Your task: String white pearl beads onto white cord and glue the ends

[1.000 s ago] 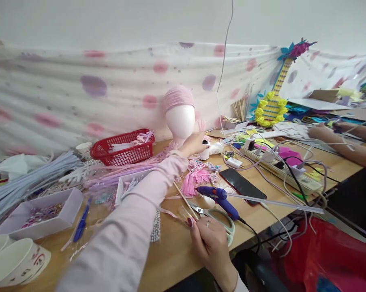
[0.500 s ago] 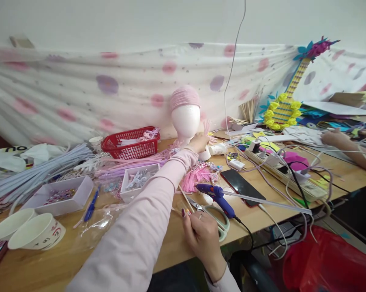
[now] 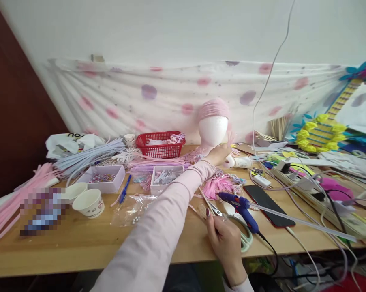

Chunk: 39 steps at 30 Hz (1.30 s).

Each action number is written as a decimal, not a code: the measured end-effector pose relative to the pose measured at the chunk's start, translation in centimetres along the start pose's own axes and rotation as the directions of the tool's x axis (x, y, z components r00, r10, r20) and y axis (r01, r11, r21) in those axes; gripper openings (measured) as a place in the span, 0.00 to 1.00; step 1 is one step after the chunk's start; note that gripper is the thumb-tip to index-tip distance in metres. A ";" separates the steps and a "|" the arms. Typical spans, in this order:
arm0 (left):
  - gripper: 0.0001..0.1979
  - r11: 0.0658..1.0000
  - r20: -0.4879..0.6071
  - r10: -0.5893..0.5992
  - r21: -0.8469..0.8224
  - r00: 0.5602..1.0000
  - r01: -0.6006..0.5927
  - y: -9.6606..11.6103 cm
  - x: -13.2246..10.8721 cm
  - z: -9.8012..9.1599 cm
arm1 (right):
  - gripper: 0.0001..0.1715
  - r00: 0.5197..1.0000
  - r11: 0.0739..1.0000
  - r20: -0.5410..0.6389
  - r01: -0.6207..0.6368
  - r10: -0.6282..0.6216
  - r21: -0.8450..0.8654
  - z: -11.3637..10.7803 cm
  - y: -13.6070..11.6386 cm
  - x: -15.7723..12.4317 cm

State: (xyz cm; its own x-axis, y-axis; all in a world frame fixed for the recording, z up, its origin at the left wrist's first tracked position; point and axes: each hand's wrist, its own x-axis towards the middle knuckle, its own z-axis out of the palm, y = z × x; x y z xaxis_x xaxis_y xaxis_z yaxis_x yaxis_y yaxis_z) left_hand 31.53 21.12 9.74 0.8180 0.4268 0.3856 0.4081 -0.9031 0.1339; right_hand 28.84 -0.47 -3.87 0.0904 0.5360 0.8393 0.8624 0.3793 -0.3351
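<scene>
My left hand (image 3: 218, 155) reaches across the table to the base of a white foam mannequin head (image 3: 213, 130), which wears a pink wrapped cap (image 3: 215, 108). Its fingers are bent and closed; what they hold is hidden, with a wispy pink tuft (image 3: 230, 138) rising just past them. Close to the front edge, my right hand (image 3: 227, 239) is closed, thumb against fingers, at the lower end of a thin pale stick (image 3: 206, 198). Beside and partly under it lie scissors (image 3: 247, 237) with pale green handles. A blue glue gun (image 3: 240, 207) rests just right, near a pink tassel (image 3: 217, 185).
Left of my arm are paper cups (image 3: 90, 204), a blue pen (image 3: 125, 189), a white bead box (image 3: 108, 178) and a red basket (image 3: 161, 152). To the right lie a phone (image 3: 269, 206), a power strip (image 3: 310, 198) with tangled cables and a yellow paper-flower guitar (image 3: 322, 132).
My view has turned left, so everything sits farther right and the other person's hands have left the picture. Both my hands keep nearly the same places over the table.
</scene>
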 end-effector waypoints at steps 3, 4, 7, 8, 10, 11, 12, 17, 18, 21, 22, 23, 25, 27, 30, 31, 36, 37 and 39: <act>0.17 0.984 -0.121 -0.141 -0.129 0.983 0.125 0.0 -2.5 -3.4 | 0.25 1.000 0.997 0.009 -0.004 0.004 0.078 -0.4 0.2 0.0; 0.18 0.971 -0.160 -0.185 -0.181 0.970 0.155 0.2 -4.2 -4.6 | 0.25 1.000 0.994 0.011 -0.016 0.015 0.109 -0.6 0.2 0.0; 0.20 0.918 -0.241 -0.302 -0.334 0.922 0.213 1.8 -12.2 -7.3 | 0.24 0.994 0.975 -0.004 -0.111 0.114 0.195 -1.1 -0.5 -0.1; 0.19 0.900 -0.248 -0.324 -0.378 0.913 0.217 2.8 -15.7 -7.5 | 0.21 0.984 0.957 -0.004 -0.170 0.176 0.235 -1.2 -1.0 -0.2; 0.18 0.746 -0.238 -0.455 -0.628 0.858 0.221 4.9 -22.8 -6.9 | 0.20 0.936 0.846 0.046 -0.334 0.348 0.415 -1.0 -3.0 -0.5; 0.17 0.617 -0.195 -0.551 -0.751 0.812 0.238 6.0 -26.1 -6.1 | 0.24 0.889 0.730 0.117 -0.433 0.443 0.528 -0.8 -4.3 -0.7; 0.16 0.522 -0.152 -0.626 -0.811 0.765 0.266 7.0 -29.0 -5.2 | 0.34 0.828 0.569 0.213 -0.520 0.518 0.638 -0.5 -5.7 -1.0; 0.16 0.313 -0.119 -0.833 -0.906 0.540 0.284 8.6 -35.9 -1.9 | 0.34 0.559 0.245 0.479 -0.784 0.676 0.570 1.2 -12.0 -2.1; 0.16 0.290 -0.112 -0.843 -0.919 0.527 0.269 8.5 -35.9 -1.9 | 0.33 0.545 0.226 0.477 -0.787 0.689 0.573 1.4 -12.6 -2.1; 0.16 0.339 -0.160 -0.821 -0.909 0.549 0.243 8.0 -35.1 -2.5 | 0.34 0.538 0.187 0.453 -0.765 0.711 0.616 1.8 -13.0 -2.1; 0.16 0.378 -0.193 -0.809 -0.894 0.555 0.239 8.0 -34.9 -2.6 | 0.34 0.543 0.186 0.442 -0.755 0.714 0.628 1.8 -12.8 -2.0; 0.15 0.415 -0.226 -0.797 -0.879 0.560 0.236 8.0 -34.8 -2.7 | 0.34 0.550 0.189 0.433 -0.747 0.714 0.637 1.8 -12.6 -1.9; 0.15 0.464 -0.273 -0.778 -0.857 0.566 0.225 7.9 -34.9 -2.6 | 0.34 0.566 0.215 0.413 -0.738 0.713 0.640 1.7 -12.2 -1.7; 0.13 0.497 -0.295 -0.752 -0.841 0.590 0.213 7.7 -35.1 -2.6 | 0.32 0.578 0.254 0.395 -0.739 0.714 0.624 1.6 -11.5 -1.7; 0.08 0.570 -0.303 -0.670 -0.795 0.678 0.208 6.5 -34.3 -4.2 | 0.28 0.621 0.356 0.376 -0.740 0.688 0.571 1.3 -10.0 -1.8; 0.16 0.609 -0.301 -0.628 -0.765 0.718 0.211 5.9 -33.5 -5.2 | 0.27 0.649 0.407 0.363 -0.728 0.669 0.552 1.2 -9.5 -1.8; 0.09 0.853 -0.125 -0.387 -0.426 0.914 0.303 1.8 -23.8 -8.9 | 0.21 0.680 0.489 0.341 -0.716 0.649 0.498 1.2 -7.3 -1.5; 0.09 0.887 -0.013 -0.357 -0.318 0.934 0.335 1.1 -21.3 -8.6 | 0.21 0.666 0.465 0.355 -0.727 0.656 0.505 1.3 -7.1 -1.4; 0.10 0.934 0.231 -0.302 -0.124 0.925 0.336 -0.2 -16.4 -6.8 | 0.22 0.647 0.419 0.388 -0.740 0.657 0.526 1.4 -6.8 -1.3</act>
State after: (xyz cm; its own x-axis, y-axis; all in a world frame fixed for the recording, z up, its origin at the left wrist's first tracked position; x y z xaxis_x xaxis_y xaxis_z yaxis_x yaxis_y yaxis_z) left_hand 15.26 14.01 9.56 0.7268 0.6787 0.1058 0.6056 -0.7058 0.3676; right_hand 22.11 -2.70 -3.29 0.4318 0.8882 0.1571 0.0327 0.1587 -0.9868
